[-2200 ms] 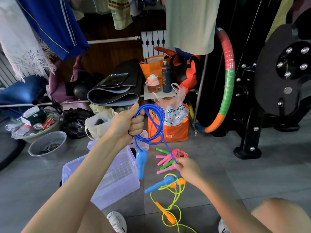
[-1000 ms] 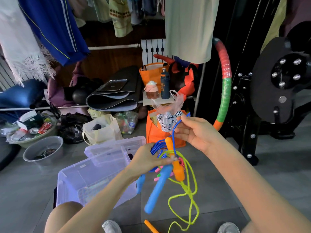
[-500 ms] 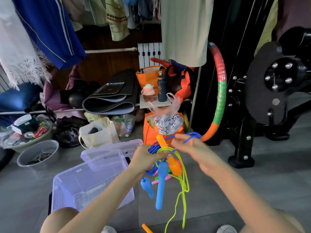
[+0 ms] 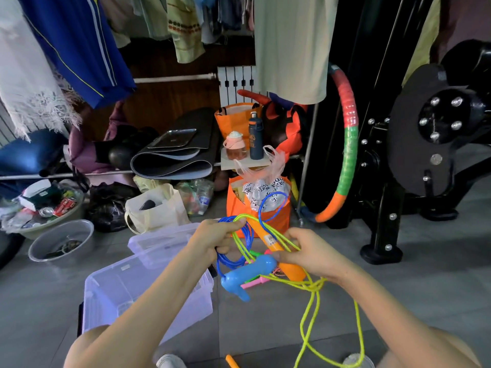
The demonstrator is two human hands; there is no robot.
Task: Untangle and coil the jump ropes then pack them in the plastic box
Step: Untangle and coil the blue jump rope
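Gripping a bunch of blue rope (image 4: 248,236) loops along with a bend of yellow rope (image 4: 315,301), the left hand (image 4: 212,236) is closing into a tight fist near the middle of the view. The right hand (image 4: 312,254), at its three o'clock, is curling round an orange handle (image 4: 269,239) and the yellow strands crossing it. A blue handle (image 4: 244,276) is hanging at five o'clock from the left fist, just beside the right fingertips. Both ropes are being held up in the air, and the yellow one is trailing down toward six o'clock.

The plastic box (image 4: 119,285) is standing open on the floor at eight o'clock from the hands, with its lid (image 4: 159,241) lying at its one o'clock. No rope is showing inside it.

The cords are looking thin, limp and light, and probably slick, so any loops that are let go are likely to spring loose. The handles are the stiff parts and seem the best places to take hold. Feeding the orange handle back through the blue loops looks easier than pulling on the cord, which would likely tighten the knot sitting at five o'clock from the right hand.
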